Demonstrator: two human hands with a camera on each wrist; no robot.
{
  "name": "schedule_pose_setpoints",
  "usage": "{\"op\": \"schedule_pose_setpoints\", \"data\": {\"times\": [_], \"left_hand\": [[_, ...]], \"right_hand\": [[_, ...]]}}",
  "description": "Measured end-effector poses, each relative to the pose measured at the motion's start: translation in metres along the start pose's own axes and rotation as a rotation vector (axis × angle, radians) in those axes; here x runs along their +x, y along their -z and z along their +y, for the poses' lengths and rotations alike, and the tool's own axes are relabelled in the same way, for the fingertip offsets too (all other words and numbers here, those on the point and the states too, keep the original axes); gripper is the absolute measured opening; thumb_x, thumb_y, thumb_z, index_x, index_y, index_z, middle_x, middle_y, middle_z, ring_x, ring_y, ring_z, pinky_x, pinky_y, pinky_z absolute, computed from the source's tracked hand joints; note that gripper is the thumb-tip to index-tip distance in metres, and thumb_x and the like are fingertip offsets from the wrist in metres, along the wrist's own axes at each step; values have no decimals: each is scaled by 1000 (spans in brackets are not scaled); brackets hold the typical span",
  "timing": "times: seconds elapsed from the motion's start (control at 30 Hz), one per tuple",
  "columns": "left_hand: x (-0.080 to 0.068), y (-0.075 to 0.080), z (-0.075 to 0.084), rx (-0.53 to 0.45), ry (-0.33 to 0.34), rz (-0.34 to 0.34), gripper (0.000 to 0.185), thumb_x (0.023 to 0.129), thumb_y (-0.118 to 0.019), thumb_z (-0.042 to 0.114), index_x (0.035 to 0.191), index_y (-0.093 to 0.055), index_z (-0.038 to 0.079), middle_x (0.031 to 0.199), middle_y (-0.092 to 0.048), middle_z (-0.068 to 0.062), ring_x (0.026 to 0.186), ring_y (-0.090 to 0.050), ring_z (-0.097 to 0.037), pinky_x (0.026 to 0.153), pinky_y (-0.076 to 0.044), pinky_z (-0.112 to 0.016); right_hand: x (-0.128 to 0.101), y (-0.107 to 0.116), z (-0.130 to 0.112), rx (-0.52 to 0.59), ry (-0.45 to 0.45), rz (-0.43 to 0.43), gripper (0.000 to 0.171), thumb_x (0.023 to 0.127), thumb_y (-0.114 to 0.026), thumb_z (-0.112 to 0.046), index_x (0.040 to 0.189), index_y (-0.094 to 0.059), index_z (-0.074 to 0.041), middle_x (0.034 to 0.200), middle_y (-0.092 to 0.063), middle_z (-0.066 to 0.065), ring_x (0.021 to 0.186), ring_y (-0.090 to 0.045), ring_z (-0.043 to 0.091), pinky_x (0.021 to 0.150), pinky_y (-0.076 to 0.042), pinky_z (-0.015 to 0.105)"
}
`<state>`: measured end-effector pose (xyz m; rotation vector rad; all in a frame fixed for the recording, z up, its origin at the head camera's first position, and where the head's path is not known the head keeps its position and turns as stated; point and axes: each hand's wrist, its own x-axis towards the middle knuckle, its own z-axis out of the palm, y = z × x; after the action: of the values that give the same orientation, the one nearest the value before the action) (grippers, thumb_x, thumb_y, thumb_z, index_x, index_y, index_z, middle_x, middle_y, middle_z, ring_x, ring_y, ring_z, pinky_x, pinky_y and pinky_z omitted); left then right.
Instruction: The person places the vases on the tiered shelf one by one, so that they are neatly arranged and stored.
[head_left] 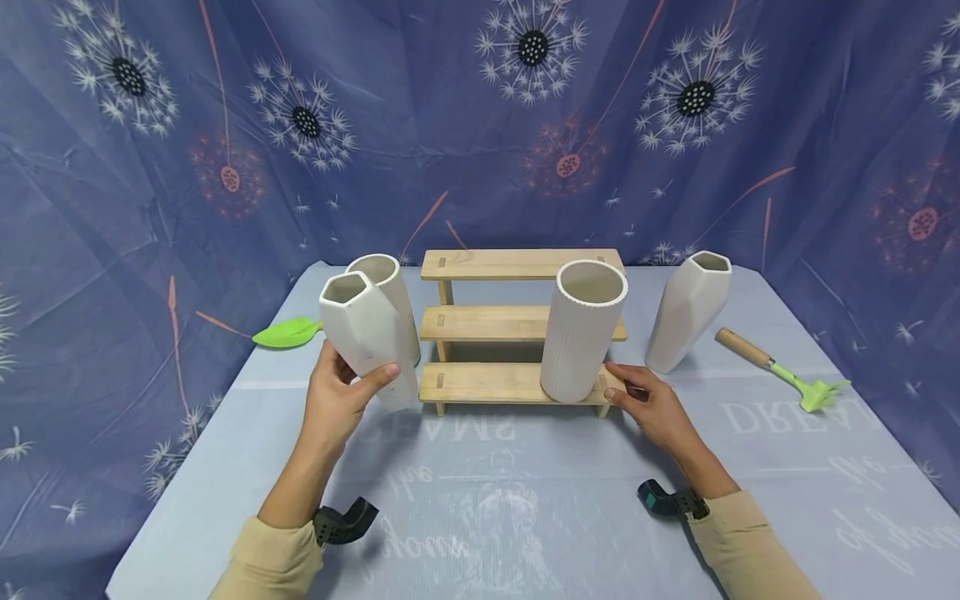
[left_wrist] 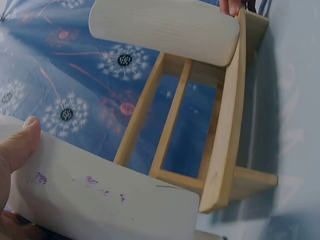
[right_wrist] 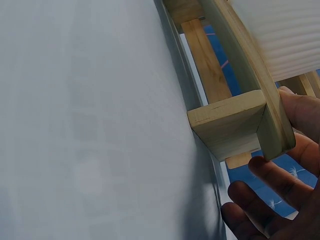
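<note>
Item: white faceted ceramic vase (head_left: pixel 365 333), tilted, gripped round its lower body by the left hand (head_left: pixel 339 398), just left of the three-step pale wooden rack (head_left: pixel 517 333). Right hand (head_left: pixel 651 404): fingers relaxed, touching the rack's bottom-step right end. On that step: white ribbed cylindrical vase (head_left: pixel 582 330), upright. Behind the held vase, touching: white round vase (head_left: pixel 390 292). Right of rack: second white faceted vase (head_left: pixel 689 309), wooden-handled green rake (head_left: pixel 783 369). Far left: green scoop (head_left: pixel 288 332). Grey tablecloth (head_left: pixel 525 500).
</note>
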<state>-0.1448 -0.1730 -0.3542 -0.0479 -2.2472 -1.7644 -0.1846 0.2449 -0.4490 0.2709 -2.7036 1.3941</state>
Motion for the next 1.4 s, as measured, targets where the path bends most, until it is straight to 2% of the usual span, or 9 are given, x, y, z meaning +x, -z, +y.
{"op": "schedule_pose_setpoints", "data": {"times": [0.23,0.37,0.57,0.77,0.87,1.0,1.13,1.3,1.4], "left_hand": [[4,-11,7,-22,-1,-43,73,78,-78,16,139,-38,23,131,-52,-4,115,-52,-18,89,-48,-32],[7,-18,8,-43,0,-66,74,77,-79,16,139,-38,21,132,-51,-6,118,-51,-22,95,-44,-43],[12,-30,9,-92,-1,-110,76,76,-79,13,140,-37,18,134,-50,-7,121,-50,-24,102,-40,-47],[16,-42,11,-106,32,-148,75,76,-79,14,137,-37,18,133,-50,-7,121,-50,-24,102,-40,-45],[18,-48,10,-122,37,-156,73,75,-80,13,136,-38,16,132,-51,-8,121,-51,-24,102,-41,-44],[20,-55,8,-150,24,-169,72,75,-79,8,134,-39,13,129,-53,-10,118,-52,-24,102,-40,-41],[22,-61,7,-159,23,-192,72,75,-79,7,135,-39,13,130,-53,-11,118,-52,-24,102,-39,-41],[24,-66,8,-157,27,-209,73,75,-79,9,136,-38,14,130,-53,-10,118,-52,-26,101,-40,-42],[26,-69,7,-152,25,-217,73,75,-79,10,136,-38,15,131,-53,-10,118,-52,-26,102,-39,-43]], "right_hand": [[-8,5,-32,-10,-13,-13,47,91,-63,-19,133,-52,-2,132,-53,20,109,-52,9,95,-46,46],[-11,7,-42,-15,-9,-14,47,91,-62,-19,133,-52,0,132,-53,21,108,-52,8,94,-48,42],[-7,5,-30,-15,-10,-10,47,91,-63,-18,133,-52,-2,132,-53,20,107,-51,6,93,-48,42],[-1,1,-5,-19,-12,-16,50,90,-64,-28,135,-52,-11,134,-53,15,107,-49,0,91,-49,28],[-1,2,-6,-12,-6,-17,50,90,-64,-28,136,-52,-11,135,-52,15,106,-48,-4,93,-49,32],[-6,4,-26,-16,-5,-12,48,91,-63,-21,134,-52,-3,133,-53,19,110,-53,10,93,-49,37],[-10,5,-37,-26,-13,-11,47,92,-62,-18,134,-51,0,132,-53,20,115,-53,29,92,-49,34],[-10,5,-36,-32,-8,-7,46,92,-62,-18,134,-52,-1,132,-53,20,113,-54,21,93,-49,37],[-11,6,-35,-27,7,0,46,91,-62,-17,133,-52,-1,131,-54,20,108,-53,8,92,-50,31]]}}
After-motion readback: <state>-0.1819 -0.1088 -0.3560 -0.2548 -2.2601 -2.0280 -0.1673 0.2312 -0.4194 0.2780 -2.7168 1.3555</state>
